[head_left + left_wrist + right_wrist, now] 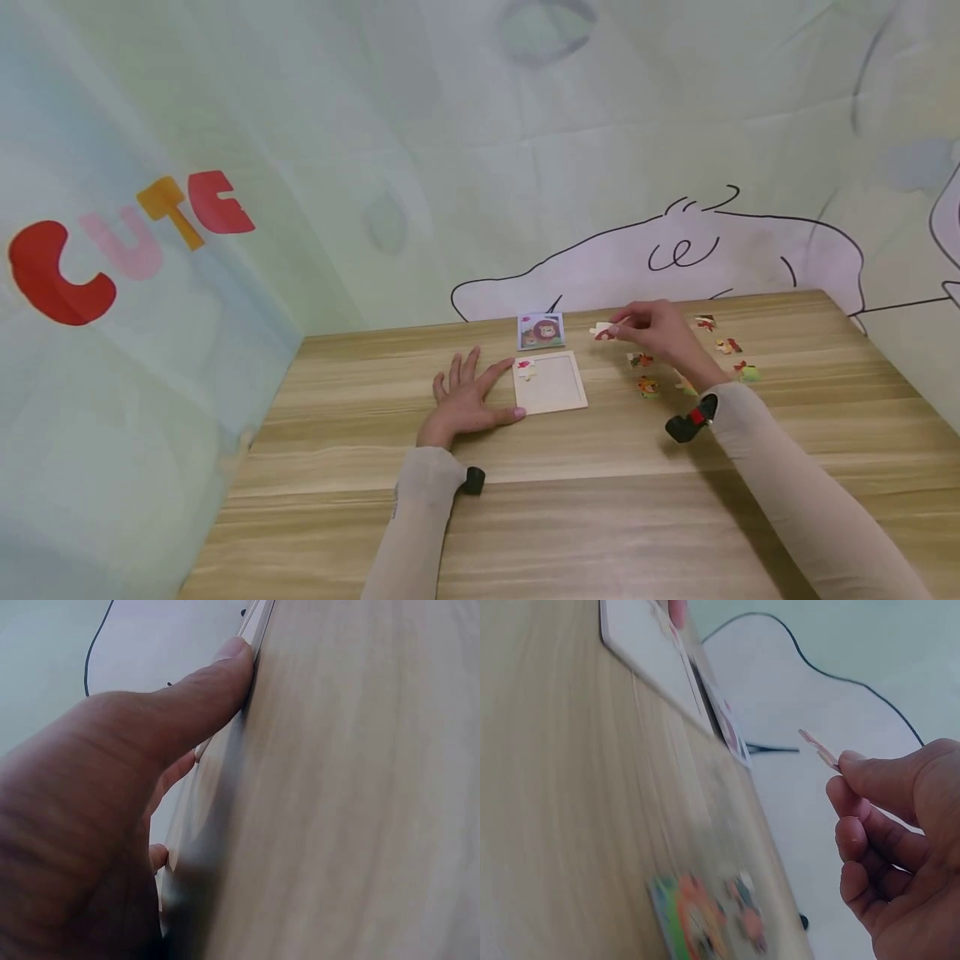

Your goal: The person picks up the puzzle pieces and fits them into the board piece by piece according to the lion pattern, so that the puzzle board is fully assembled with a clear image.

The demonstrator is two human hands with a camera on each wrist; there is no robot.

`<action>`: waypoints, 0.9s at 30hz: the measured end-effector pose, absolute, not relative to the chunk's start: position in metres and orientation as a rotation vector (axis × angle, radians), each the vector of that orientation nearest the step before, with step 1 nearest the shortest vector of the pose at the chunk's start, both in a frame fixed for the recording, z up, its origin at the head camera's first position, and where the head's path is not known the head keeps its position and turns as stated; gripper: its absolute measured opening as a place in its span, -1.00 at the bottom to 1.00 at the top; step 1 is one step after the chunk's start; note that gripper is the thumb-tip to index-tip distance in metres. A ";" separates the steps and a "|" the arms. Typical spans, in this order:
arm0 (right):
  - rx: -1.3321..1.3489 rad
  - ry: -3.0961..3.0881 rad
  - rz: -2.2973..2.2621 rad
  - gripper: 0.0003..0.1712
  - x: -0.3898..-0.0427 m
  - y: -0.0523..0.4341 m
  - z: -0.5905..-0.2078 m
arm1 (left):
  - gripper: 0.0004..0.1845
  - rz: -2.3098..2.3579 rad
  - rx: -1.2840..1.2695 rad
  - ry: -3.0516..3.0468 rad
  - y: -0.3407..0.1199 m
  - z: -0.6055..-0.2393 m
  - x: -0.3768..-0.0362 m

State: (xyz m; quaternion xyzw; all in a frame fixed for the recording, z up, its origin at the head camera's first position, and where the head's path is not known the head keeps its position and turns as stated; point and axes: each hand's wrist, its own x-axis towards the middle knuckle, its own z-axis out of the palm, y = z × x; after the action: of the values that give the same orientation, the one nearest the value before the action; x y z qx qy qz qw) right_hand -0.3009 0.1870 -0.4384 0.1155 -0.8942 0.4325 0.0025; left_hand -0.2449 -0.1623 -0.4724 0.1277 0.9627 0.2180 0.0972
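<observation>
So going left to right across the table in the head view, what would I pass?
Left hand → puzzle tray → piece pinched in the right hand → right hand → loose pieces.

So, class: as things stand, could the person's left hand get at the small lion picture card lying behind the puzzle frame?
Probably yes. The left hand lies flat beside the puzzle frame, and the lion card sits just beyond it on the bare table. Nothing stands between; the right hand holds a puzzle piece off to the side.

Right hand (900, 847) pinching puzzle piece (817, 750) (edge-on), above wooden table (570, 825)
</observation>
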 end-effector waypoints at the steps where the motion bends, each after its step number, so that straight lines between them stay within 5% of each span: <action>1: 0.358 -2.796 1.375 -0.70 -0.300 0.182 -0.439 | -0.03 0.644 0.378 2.850 -0.163 -0.473 -0.245; 27: 0.343 -2.869 1.503 -0.84 -0.296 0.096 -0.465 | -0.03 0.587 0.367 2.849 -0.163 -0.473 -0.246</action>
State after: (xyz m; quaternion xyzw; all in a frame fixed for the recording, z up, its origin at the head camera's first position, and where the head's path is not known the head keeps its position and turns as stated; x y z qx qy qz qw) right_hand -0.2961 0.0963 -0.4646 0.1051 -0.8795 0.4606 -0.0577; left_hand -0.2456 -0.1625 -0.4734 0.1244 0.9664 0.1991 0.1046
